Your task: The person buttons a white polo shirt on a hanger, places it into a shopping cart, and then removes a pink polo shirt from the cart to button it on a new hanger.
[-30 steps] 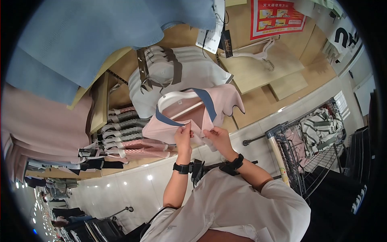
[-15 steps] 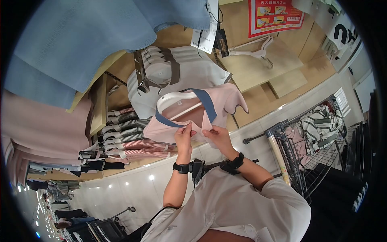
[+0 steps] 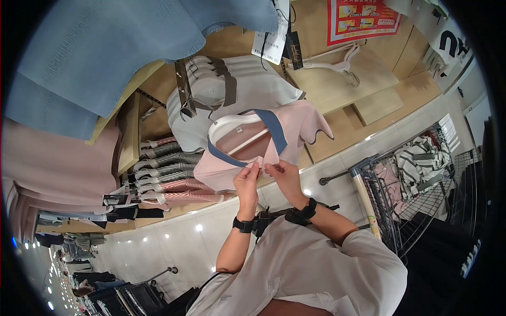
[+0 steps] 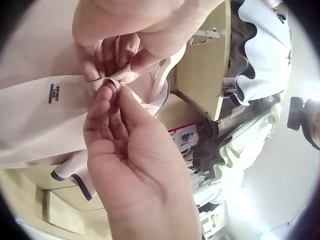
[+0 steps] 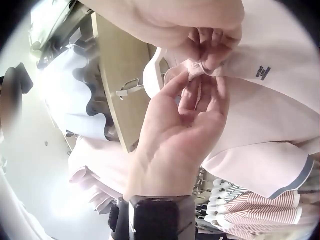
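Observation:
A pink polo shirt [image 3: 217,172] with a dark blue collar [image 3: 275,130] hangs in front of the rack on a white hanger [image 3: 225,124]. At the bottom of its neck opening, my left hand [image 3: 246,185] pinches one front edge between thumb and fingers. My right hand [image 3: 287,180] pinches the edge opposite, very close beside it. Both wrist views show the fingertips meeting on the ribbed placket [image 4: 120,79], near a button. Small dark print [image 5: 262,72] marks the shirt front. Some curled fingers hide part of the placket.
Pale grey shirts [image 3: 250,84] hang right behind, with striped shirts [image 3: 168,174] to the left. Denim [image 3: 116,47] with paper tags overhangs the top. A wire cart [image 3: 416,210] holding clothes stands at right. A bare hanger [image 3: 337,66] lies on a wooden shelf [image 3: 369,79].
My left hand has moved right, closer to my right hand. The pink polo shirt has shifted slightly right, and its front edges are nearer each other.

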`<state>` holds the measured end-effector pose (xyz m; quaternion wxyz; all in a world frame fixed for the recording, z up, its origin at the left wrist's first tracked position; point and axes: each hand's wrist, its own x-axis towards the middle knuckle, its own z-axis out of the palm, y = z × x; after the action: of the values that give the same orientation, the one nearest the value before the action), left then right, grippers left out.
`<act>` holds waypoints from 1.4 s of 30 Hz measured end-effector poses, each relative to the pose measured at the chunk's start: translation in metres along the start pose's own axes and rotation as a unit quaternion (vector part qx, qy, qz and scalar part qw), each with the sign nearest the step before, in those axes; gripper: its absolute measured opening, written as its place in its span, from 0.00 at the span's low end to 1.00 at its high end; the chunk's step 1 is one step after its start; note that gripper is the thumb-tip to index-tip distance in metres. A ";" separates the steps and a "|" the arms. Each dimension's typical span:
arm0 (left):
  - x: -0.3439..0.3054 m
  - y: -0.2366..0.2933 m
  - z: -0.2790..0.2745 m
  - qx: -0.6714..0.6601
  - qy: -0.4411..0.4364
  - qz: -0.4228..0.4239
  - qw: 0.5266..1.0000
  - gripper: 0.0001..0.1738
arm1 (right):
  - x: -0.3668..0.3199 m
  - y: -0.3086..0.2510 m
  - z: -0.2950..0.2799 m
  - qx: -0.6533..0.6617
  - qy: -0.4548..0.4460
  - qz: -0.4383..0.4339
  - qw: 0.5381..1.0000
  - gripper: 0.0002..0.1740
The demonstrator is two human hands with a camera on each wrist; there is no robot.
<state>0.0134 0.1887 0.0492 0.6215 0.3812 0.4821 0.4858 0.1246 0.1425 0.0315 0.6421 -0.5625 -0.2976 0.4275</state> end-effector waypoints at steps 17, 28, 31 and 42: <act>-0.001 0.004 -0.010 0.035 -0.005 0.033 0.999 0.10 | 0.008 -0.004 -0.007 0.088 0.070 -0.032 0.993 0.08; 0.006 0.004 -0.008 0.059 0.006 0.050 0.997 0.09 | -0.003 -0.005 0.007 0.139 0.042 -0.020 0.989 0.07; 0.005 0.007 -0.003 0.056 0.006 0.056 0.997 0.09 | -0.005 -0.003 0.011 0.095 0.022 -0.028 0.995 0.07; 0.003 0.000 0.000 0.059 -0.034 0.070 0.995 0.06 | -0.004 -0.009 0.015 0.089 0.040 -0.052 0.994 0.07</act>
<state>0.0138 0.1915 0.0481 0.5786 0.4658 0.4610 0.4856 0.1114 0.1459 0.0434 0.7225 -0.5037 -0.2611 0.3951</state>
